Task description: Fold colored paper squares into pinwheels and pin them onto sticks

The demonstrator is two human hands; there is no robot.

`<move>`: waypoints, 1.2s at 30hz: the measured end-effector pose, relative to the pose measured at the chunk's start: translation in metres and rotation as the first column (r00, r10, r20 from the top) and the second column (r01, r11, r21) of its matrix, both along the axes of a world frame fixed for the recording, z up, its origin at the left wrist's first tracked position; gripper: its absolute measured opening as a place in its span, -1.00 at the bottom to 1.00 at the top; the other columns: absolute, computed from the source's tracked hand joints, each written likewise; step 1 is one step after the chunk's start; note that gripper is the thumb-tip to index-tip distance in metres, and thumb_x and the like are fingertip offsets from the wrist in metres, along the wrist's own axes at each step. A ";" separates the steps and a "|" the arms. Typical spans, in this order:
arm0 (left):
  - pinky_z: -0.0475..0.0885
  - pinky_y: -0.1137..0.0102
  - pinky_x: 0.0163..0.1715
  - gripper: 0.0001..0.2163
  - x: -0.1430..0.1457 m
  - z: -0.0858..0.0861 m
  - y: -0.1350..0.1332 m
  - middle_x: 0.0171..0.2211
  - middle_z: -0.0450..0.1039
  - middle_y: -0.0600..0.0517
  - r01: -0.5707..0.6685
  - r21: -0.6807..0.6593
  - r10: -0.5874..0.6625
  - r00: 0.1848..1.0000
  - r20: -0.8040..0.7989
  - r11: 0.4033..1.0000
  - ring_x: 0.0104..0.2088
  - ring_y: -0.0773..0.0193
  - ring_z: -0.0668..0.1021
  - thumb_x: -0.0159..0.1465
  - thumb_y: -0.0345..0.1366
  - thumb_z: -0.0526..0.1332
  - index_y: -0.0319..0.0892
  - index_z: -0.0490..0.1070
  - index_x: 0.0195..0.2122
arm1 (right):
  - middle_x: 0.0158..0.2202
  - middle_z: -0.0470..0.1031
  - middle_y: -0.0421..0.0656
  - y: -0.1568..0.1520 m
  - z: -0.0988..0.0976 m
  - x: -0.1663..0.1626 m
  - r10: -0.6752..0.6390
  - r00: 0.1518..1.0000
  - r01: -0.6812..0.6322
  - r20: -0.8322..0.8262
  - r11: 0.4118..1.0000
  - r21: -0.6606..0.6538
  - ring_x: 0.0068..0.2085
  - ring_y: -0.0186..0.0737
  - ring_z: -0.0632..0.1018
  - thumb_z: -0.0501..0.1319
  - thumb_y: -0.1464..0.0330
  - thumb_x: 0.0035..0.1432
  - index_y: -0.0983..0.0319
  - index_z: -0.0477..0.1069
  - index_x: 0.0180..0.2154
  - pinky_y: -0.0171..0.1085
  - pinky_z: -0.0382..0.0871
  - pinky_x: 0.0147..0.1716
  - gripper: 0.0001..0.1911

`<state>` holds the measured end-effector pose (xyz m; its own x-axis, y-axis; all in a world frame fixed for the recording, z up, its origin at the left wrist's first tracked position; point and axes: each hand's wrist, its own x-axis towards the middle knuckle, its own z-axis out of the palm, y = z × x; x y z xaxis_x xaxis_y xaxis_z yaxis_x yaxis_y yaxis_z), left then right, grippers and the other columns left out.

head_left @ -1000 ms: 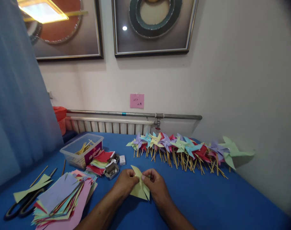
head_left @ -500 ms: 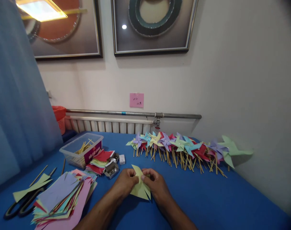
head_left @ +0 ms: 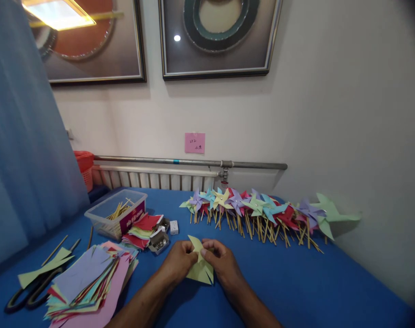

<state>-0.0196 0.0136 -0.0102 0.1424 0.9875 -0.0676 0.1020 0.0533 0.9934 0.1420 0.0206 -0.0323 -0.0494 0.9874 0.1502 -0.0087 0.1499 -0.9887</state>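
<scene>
Both of my hands meet over a pale yellow-green paper pinwheel point(head_left: 199, 271) lying on the blue table point(head_left: 296, 282). My left hand point(head_left: 178, 260) pinches the paper's centre from the left, fingers closed. From the right, my right hand point(head_left: 221, 262) pinches the same centre with curled fingers. One pointed flap sticks up between the hands and two more fan out below them. What lies under the fingertips is hidden.
A row of finished coloured pinwheels on sticks point(head_left: 258, 212) lies along the back. A clear tub of sticks point(head_left: 116, 213), small boxes point(head_left: 159, 242), a stack of coloured paper squares point(head_left: 91, 282) and scissors point(head_left: 29, 291) sit at the left. A blue curtain point(head_left: 23, 136) hangs far left.
The hands and paper have barely moved; the paper's lower flaps have shifted slightly between the fingers.
</scene>
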 end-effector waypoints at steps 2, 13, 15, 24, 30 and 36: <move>0.12 0.46 -0.59 -0.84 0.000 0.001 0.000 -0.66 0.27 0.18 -0.011 -0.008 0.011 1.000 -0.015 1.000 -0.64 0.42 0.26 -0.01 -0.33 0.29 -0.14 0.28 -0.60 | 0.05 0.60 0.11 0.002 -0.004 0.000 -0.006 1.000 0.006 0.007 1.000 -0.004 0.07 0.22 0.57 0.48 -0.14 -0.23 0.22 0.57 -0.43 0.03 0.38 0.08 -0.43; 0.11 0.45 -0.58 -0.84 -0.002 0.004 0.001 -0.66 0.26 0.18 -0.045 0.020 0.046 0.997 -0.056 0.999 -0.63 0.42 0.25 0.03 -0.29 0.28 -0.13 0.29 -0.58 | 0.12 0.54 0.07 -0.012 0.023 0.002 -0.125 0.989 0.117 0.078 0.988 0.106 0.11 0.13 0.54 0.36 0.00 0.03 0.19 0.60 -0.23 -0.08 0.41 0.07 -0.58; 0.11 0.45 -0.58 -0.83 -0.002 0.003 0.002 -0.66 0.26 0.18 -0.061 0.012 0.062 0.995 -0.081 0.998 -0.63 0.41 0.25 0.04 -0.26 0.28 -0.13 0.29 -0.57 | 0.13 0.52 0.10 -0.016 0.029 0.003 -0.140 0.985 0.126 0.102 0.984 0.127 0.11 0.13 0.54 0.28 -0.08 0.12 0.19 0.62 -0.24 -0.09 0.44 0.04 -0.52; 0.14 0.44 -0.54 -0.80 0.000 0.008 -0.005 -0.61 0.31 0.16 -0.011 0.027 0.013 0.998 -0.056 1.000 -0.59 0.39 0.30 0.03 -0.20 0.33 -0.14 0.32 -0.55 | -0.10 0.66 0.00 -0.017 0.033 0.003 -0.069 0.994 0.056 0.087 0.988 0.147 0.09 0.14 0.57 0.30 -0.07 0.11 0.17 0.57 -0.31 -0.04 0.38 0.13 -0.57; 0.14 0.44 -0.54 -0.80 0.000 0.010 -0.006 -0.62 0.31 0.15 -0.003 0.029 0.004 1.000 -0.031 1.000 -0.59 0.38 0.30 0.02 -0.22 0.32 -0.13 0.31 -0.56 | -0.11 0.67 -0.02 -0.017 0.029 0.002 -0.010 0.992 -0.008 0.126 0.990 0.138 0.22 0.18 0.50 0.33 0.10 0.10 0.14 0.51 -0.38 0.05 0.24 0.24 -0.75; 0.15 0.43 -0.56 -0.85 0.000 0.008 -0.005 -0.61 0.31 0.14 -0.018 0.038 0.021 0.998 -0.060 0.999 -0.60 0.36 0.30 0.04 -0.23 0.27 -0.13 0.32 -0.54 | -0.09 0.67 0.00 -0.019 0.031 0.001 -0.017 0.985 -0.003 0.174 0.993 0.116 0.23 0.18 0.49 0.27 0.15 0.12 0.14 0.50 -0.43 0.04 0.22 0.23 -0.78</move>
<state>-0.0199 0.0082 -0.0022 0.1199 0.9921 -0.0381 0.1614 0.0184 0.9867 0.1433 0.0013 -0.0008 -0.0780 0.9643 0.2530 0.1637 0.2627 -0.9509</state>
